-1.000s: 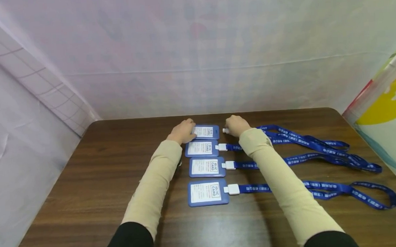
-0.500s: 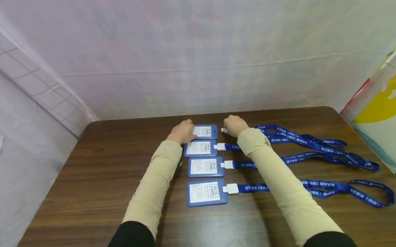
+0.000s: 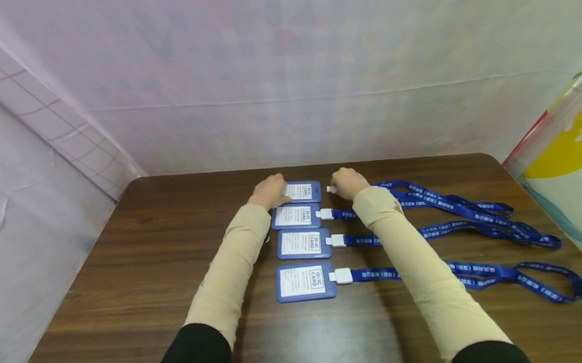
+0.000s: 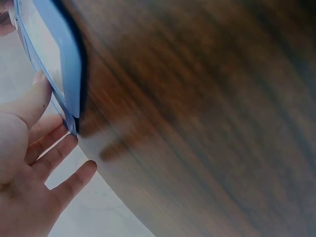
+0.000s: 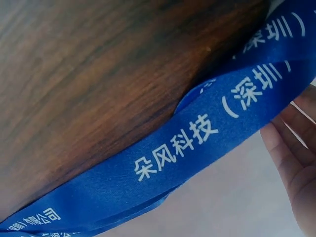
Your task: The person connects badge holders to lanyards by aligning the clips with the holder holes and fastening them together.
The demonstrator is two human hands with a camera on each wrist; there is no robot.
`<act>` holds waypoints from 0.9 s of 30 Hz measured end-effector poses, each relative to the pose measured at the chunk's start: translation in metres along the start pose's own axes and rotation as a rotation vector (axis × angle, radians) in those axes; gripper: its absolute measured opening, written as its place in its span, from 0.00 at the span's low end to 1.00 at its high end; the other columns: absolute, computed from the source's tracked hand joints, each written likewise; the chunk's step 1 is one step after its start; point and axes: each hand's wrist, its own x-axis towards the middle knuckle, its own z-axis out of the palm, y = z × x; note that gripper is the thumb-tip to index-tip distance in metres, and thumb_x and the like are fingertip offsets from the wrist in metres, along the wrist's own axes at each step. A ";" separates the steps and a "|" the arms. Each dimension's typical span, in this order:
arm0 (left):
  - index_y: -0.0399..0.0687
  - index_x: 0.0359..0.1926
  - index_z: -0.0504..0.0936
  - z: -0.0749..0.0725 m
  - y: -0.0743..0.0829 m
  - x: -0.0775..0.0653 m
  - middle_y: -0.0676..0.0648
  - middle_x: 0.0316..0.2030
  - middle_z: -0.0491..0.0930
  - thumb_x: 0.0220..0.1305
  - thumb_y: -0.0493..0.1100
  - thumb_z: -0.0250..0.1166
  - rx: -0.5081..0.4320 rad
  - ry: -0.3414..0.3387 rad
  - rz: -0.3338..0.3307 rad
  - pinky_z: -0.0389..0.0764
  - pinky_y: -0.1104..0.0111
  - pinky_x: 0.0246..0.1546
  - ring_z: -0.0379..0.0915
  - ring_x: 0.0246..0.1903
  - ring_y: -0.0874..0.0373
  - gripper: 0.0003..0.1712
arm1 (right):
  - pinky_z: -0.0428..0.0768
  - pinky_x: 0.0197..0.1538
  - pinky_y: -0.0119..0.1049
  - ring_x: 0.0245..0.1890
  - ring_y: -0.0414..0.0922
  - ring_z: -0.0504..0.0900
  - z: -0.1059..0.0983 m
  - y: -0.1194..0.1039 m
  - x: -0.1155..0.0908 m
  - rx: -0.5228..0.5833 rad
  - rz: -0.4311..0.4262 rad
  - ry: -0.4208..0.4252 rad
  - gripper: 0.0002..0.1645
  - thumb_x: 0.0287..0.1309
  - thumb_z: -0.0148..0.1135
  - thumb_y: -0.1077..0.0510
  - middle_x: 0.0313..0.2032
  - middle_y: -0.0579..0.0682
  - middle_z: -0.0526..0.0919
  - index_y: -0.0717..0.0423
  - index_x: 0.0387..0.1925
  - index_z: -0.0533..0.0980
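At the far end of a row of blue ID card holders, my left hand (image 3: 269, 192) pinches the left end of the farthest card holder (image 3: 309, 191). In the left wrist view, the thumb (image 4: 39, 98) lies on that holder's edge and some fingers spread past its corner. My right hand (image 3: 348, 183) grips the end of a blue lanyard (image 3: 403, 184), and its white clip (image 3: 331, 189) pokes out from the fingers. A small gap separates this clip from the holder's slotted end. White lettering covers the lanyard strap (image 5: 163, 153) in the right wrist view, where the fingertips are mostly hidden.
Nearer on the brown table (image 3: 167, 252) lie the second card holder (image 3: 292, 216), the third (image 3: 302, 243) and the nearest (image 3: 305, 281), each with a white clip and blue lanyard stretching right. My right forearm crosses above those straps. A white curtain (image 3: 268, 96) hangs behind the table.
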 end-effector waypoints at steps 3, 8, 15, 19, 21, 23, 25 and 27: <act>0.37 0.43 0.76 0.000 0.000 0.000 0.42 0.45 0.72 0.59 0.52 0.63 -0.004 -0.001 -0.005 0.73 0.61 0.49 0.70 0.45 0.51 0.22 | 0.79 0.40 0.45 0.34 0.52 0.80 -0.001 0.000 -0.001 0.001 -0.009 0.000 0.06 0.53 0.60 0.67 0.33 0.58 0.82 0.62 0.32 0.82; 0.37 0.46 0.75 -0.002 0.001 0.000 0.42 0.46 0.72 0.58 0.52 0.64 -0.011 -0.002 -0.011 0.73 0.61 0.50 0.70 0.46 0.51 0.24 | 0.79 0.39 0.46 0.35 0.55 0.80 -0.001 0.001 -0.002 -0.015 -0.049 0.022 0.08 0.50 0.58 0.70 0.33 0.58 0.82 0.61 0.30 0.82; 0.37 0.46 0.74 -0.002 0.002 0.000 0.42 0.46 0.72 0.58 0.52 0.64 -0.010 -0.005 -0.014 0.73 0.61 0.50 0.70 0.46 0.51 0.24 | 0.79 0.40 0.47 0.35 0.55 0.80 0.000 0.002 -0.002 -0.050 -0.082 0.042 0.07 0.48 0.58 0.71 0.31 0.58 0.82 0.61 0.26 0.81; 0.37 0.45 0.75 -0.002 0.003 -0.001 0.42 0.46 0.72 0.58 0.52 0.64 -0.011 -0.007 -0.017 0.73 0.61 0.50 0.70 0.46 0.51 0.23 | 0.79 0.41 0.46 0.35 0.55 0.80 0.000 0.000 -0.003 -0.060 -0.088 0.030 0.07 0.47 0.59 0.72 0.32 0.58 0.82 0.61 0.27 0.81; 0.37 0.45 0.75 -0.002 0.004 -0.001 0.42 0.46 0.72 0.58 0.52 0.63 -0.013 -0.009 -0.018 0.73 0.61 0.50 0.70 0.46 0.51 0.23 | 0.79 0.41 0.46 0.36 0.55 0.80 0.000 0.000 -0.003 -0.066 -0.088 0.025 0.08 0.48 0.59 0.72 0.32 0.58 0.82 0.61 0.28 0.81; 0.37 0.45 0.75 -0.002 0.004 -0.001 0.42 0.46 0.72 0.58 0.52 0.63 -0.016 -0.008 -0.018 0.73 0.61 0.50 0.70 0.47 0.51 0.24 | 0.79 0.41 0.46 0.36 0.55 0.80 0.000 0.000 -0.003 -0.067 -0.086 0.024 0.08 0.48 0.59 0.72 0.33 0.58 0.82 0.62 0.28 0.81; 0.37 0.46 0.74 -0.001 0.004 0.000 0.42 0.47 0.72 0.58 0.52 0.64 -0.022 -0.005 -0.018 0.73 0.61 0.50 0.70 0.47 0.50 0.24 | 0.79 0.41 0.46 0.36 0.54 0.80 0.001 0.000 -0.003 -0.068 -0.084 0.025 0.07 0.48 0.59 0.71 0.33 0.57 0.82 0.61 0.28 0.81; 0.36 0.46 0.74 -0.001 0.004 0.000 0.42 0.47 0.72 0.58 0.52 0.64 -0.027 -0.001 -0.017 0.72 0.60 0.50 0.70 0.48 0.50 0.25 | 0.79 0.41 0.46 0.36 0.54 0.80 0.002 0.001 -0.003 -0.061 -0.086 0.028 0.07 0.48 0.59 0.71 0.33 0.57 0.82 0.61 0.28 0.81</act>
